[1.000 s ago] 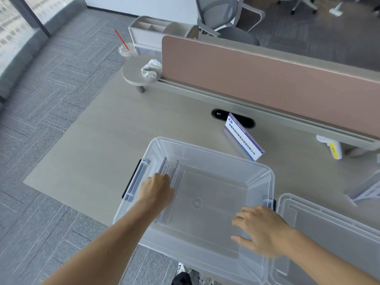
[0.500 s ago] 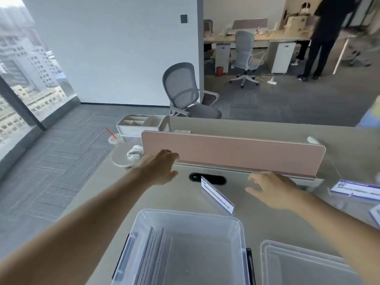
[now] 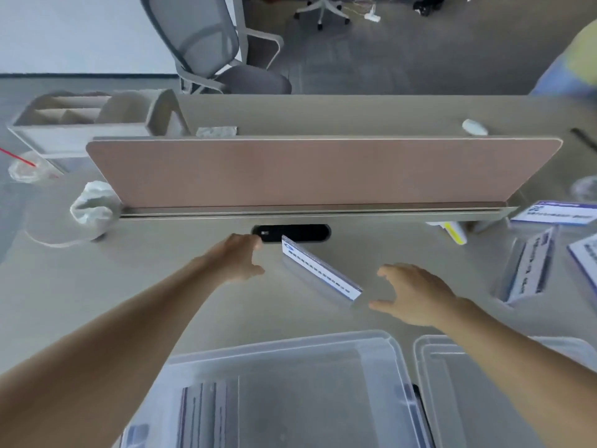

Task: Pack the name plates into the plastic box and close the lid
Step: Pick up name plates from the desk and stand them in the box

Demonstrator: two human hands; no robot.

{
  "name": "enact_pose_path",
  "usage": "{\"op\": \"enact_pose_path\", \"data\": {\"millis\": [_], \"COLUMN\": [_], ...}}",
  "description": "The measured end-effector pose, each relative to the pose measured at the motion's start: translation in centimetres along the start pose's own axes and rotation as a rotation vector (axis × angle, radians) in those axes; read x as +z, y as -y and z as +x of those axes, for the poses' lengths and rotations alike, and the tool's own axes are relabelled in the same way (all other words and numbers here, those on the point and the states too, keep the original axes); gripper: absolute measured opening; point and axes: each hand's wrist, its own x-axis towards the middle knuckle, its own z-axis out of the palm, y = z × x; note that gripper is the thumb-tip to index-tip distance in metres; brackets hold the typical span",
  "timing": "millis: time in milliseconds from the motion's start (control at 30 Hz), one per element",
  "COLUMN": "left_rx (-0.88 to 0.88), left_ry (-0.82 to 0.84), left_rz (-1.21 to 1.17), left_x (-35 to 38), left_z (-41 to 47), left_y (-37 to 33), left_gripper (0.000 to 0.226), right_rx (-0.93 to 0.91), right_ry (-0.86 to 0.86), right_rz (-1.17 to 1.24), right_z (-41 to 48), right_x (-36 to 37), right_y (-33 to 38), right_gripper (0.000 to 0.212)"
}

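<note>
1. A clear acrylic name plate holding a white-and-blue printed card [image 3: 319,276] stands slantwise on the pale counter [image 3: 129,286]. It is between the pink divider screen [image 3: 307,173] and the clear plastic box [image 3: 290,347].
2. The left hand [image 3: 237,258] is at its far end and the right hand [image 3: 416,294] at its near end. Both are spread and empty, well apart from each other. The blur hides whether either touches the plate.
3. It is probably light and rigid, with slick faces that could scratch or crack if dropped. The two short ends look like the best places to hold it, pinched between thumb and fingers.
4. Four plates are in view on the counter: this one and three more at the right [image 3: 555,213] [image 3: 529,270] [image 3: 586,253], the last cut off by the frame edge.
5. More plates stand on edge inside the box at its left [image 3: 203,412], too blurred to count. There is one box and one clear plastic lid [image 3: 484,399], which lies off just to the box's right.
</note>
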Motion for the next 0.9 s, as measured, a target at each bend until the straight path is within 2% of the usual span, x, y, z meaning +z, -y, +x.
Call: {"op": "enact_pose_path", "data": {"millis": [100, 167, 267, 367, 500, 633, 733, 833, 900], "left_rx": [-0.088, -0.068, 0.023, 0.033, -0.021, -0.082, -0.061, 0.04, 0.152], "left_ry": [0.065, 0.085, 0.041, -0.019, -0.06, -0.134, -0.182, -0.278, -0.369], "left_rz": [-0.388, -0.632, -0.801, -0.833, -0.876, -0.966, -0.97, -0.855, -0.684], "left_x": [2.4, 3.8, 5.6, 6.5, 7.8, 7.4, 4.7, 0.0, -3.9], "left_z": [4.1, 6.0, 7.4, 7.5, 6.0, 4.4, 2.3, -1.5, -5.2], "left_y": [0.2, -0.3, -0.8, -0.9, 0.0, 0.4, 0.1, -1.0, -2.0], "left_gripper": [0.068, 0.067, 0.041, 0.014, 0.009, 0.011, 0.006, 0.004, 0.006], "right_rx": [0.045, 0.072, 0.126, 0.176, 0.149, 0.062, -0.028, -0.119, -0.188], "right_ry": [-0.036, -0.071, -0.178, -0.327, -0.361, -0.373, -0.43, -0.527, -0.562], "right_rz": [0.239, 0.423, 0.623, 0.668, 0.749, 0.765, 0.77, 0.724, 0.804], "right_z": [2.7, 4.1, 5.3, 6.1, 7.2, 7.5, 6.0, 2.7, 0.1], "right_x": [3.3, 5.5, 7.9, 8.8, 8.4, 7.2, 4.4, -0.1, -3.2], "right_y": [0.5, 0.3, 0.0, -0.3, -0.3, 0.3, 0.9, 1.6, 2.2], "right_gripper": [0.068, 0.06, 0.036, 0.014, 0.006, 0.015, 0.023, 0.021, 0.019]}}
